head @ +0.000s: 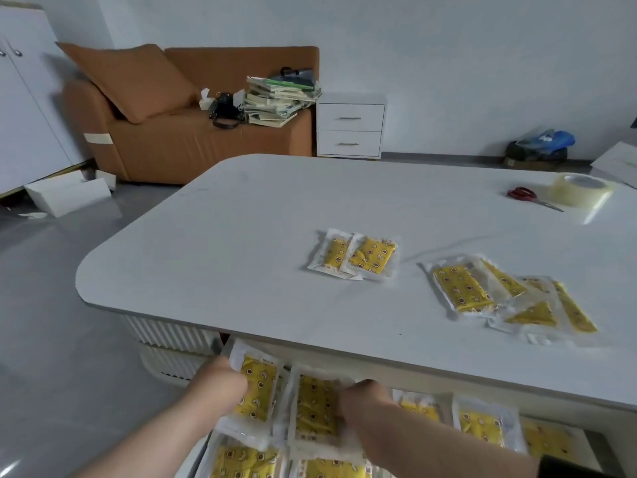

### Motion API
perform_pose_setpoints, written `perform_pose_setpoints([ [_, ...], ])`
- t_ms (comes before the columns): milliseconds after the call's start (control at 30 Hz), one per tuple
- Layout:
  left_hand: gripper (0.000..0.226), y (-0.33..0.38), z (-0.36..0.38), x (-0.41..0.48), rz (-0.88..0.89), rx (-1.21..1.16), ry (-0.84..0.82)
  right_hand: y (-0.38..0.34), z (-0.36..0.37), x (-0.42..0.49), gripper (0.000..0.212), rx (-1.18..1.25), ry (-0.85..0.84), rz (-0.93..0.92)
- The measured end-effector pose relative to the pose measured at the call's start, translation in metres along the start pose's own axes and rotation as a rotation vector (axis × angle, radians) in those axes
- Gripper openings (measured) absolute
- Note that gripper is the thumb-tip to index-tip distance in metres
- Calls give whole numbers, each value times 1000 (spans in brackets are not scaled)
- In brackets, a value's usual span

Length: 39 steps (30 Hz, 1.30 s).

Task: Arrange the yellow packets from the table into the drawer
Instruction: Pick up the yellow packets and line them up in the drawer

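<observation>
Left hand (pixel 220 386) grips yellow packet (pixel 258 388) | right hand (pixel 365 398) grips second packet (pixel 315 405) | both over the open drawer (pixel 446 407) below table (pixel 275 236) near edge

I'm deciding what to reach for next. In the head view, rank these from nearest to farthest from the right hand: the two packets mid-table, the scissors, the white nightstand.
From the right hand:
1. Two packets, mid-table, straight ahead.
2. Scissors, far right of the table.
3. Nightstand, against the back wall.
</observation>
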<state>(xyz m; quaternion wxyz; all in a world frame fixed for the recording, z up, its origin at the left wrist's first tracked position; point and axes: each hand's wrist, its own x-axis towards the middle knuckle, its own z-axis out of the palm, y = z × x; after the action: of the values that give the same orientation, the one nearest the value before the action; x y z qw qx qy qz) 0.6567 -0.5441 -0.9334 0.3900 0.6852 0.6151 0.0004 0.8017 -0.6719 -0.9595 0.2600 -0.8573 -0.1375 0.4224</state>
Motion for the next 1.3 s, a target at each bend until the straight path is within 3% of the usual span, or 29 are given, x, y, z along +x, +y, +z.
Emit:
perform_pose_setpoints([
  [100,37,0,6,1,72,112,27,-5,4,-1,33,92,-12,24],
  [400,45,-1,16,2,236,378,105,-8,23,-1,36,78,4,-38],
  [667,55,-11,22,8,369,633,172,-9,28,-2,39,-212,62,-218],
  [767,64,-10,21,8,415,735,212,-7,22,-6,34,-265,32,-243],
  [900,51,-7,13,2,513,841,286,-3,10,-13,6,-463,42,-350],
  [933,49,-8,8,1,557,855,305,-2,7,-15,7,-546,59,-411],
  [1033,54,-19,-4,5,727,849,160,6,-2,-18,42,-769,69,-634],
  [1133,72,-29,-10,3,785,986,-62,14,0,-23,60,-868,-48,-744],
  [1200,82,-31,-8,5,792,1052,-98,17,7,-23,67,-951,-94,-738],
  [1300,77,-29,-3,8,816,1076,-89,19,15,-20,69,-985,-87,-755],
])
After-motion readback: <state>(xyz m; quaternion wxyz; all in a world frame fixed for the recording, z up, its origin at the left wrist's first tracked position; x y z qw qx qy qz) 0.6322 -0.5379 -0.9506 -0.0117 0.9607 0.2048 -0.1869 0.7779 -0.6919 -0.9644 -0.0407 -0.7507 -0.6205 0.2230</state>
